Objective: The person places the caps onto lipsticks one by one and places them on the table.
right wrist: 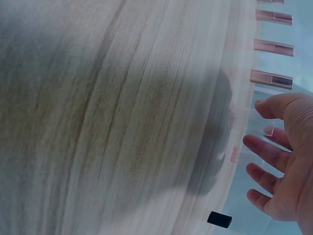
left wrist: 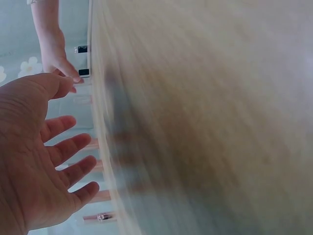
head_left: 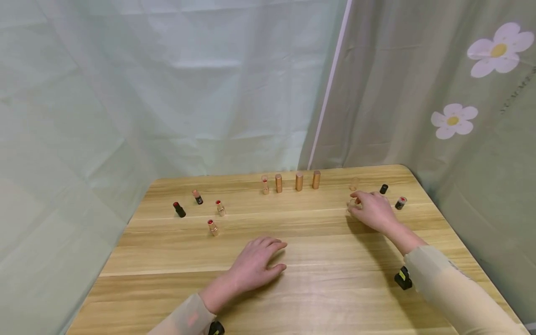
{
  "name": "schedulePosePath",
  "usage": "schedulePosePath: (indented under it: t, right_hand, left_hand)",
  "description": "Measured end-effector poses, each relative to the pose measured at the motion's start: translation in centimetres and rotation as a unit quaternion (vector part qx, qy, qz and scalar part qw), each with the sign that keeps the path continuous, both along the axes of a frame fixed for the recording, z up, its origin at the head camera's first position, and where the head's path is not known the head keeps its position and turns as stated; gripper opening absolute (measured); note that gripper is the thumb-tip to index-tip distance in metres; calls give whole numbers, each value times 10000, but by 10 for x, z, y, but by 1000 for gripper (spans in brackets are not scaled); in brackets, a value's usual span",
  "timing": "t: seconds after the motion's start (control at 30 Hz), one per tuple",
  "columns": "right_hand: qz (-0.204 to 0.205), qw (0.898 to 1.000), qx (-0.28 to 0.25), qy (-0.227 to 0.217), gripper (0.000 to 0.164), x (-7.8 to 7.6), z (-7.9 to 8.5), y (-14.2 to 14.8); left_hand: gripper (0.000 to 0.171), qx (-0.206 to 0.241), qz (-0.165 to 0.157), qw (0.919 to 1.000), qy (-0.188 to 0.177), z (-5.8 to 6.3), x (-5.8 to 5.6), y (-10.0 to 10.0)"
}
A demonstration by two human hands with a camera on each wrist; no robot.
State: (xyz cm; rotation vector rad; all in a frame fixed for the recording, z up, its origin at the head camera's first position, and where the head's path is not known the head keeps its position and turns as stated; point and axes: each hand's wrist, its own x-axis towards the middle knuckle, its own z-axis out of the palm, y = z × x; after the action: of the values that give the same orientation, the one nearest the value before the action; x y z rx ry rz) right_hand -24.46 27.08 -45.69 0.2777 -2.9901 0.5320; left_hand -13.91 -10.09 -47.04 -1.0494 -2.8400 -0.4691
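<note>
My right hand (head_left: 371, 211) is at the right back of the table, thumb and fingers on either side of a small clear cap (right wrist: 250, 121). A gap shows between the index finger and that cap in the right wrist view. A second clear cap (head_left: 354, 183) stands just behind. To the right are a black cap (head_left: 384, 189) and a short black tube with a clear, red-marked top (head_left: 400, 203). My left hand (head_left: 256, 263) hovers over the middle front with spread fingers and holds nothing. Nearest to it stands a rose-gold lipstick (head_left: 213, 228) with its red tip exposed.
Another uncapped rose-gold lipstick (head_left: 220, 208), a black lipstick (head_left: 179, 210) and a clear-topped black one (head_left: 197, 197) stand at left. At the back edge are a clear-capped lipstick (head_left: 265, 186) and three copper tubes (head_left: 299, 181). Curtains (head_left: 209, 93) hang behind the wooden table (head_left: 326, 288).
</note>
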Motion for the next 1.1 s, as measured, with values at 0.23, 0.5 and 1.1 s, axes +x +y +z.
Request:
schedulePosePath:
  t: [0.23,0.5,1.1]
  right_hand:
    - [79,9998,4,184,34,2,4,-1]
    - [23,9959,-898,64,28,14,21,-1]
    - [387,9329,-3413,-1085,36,45,13,-8]
  left_hand:
    - [54,52,64,9999,-100,1,1,-1]
    - [54,128,151,9997,-171,1,1,-5]
    - [49,383,306,9984,-269,-1,2,-13]
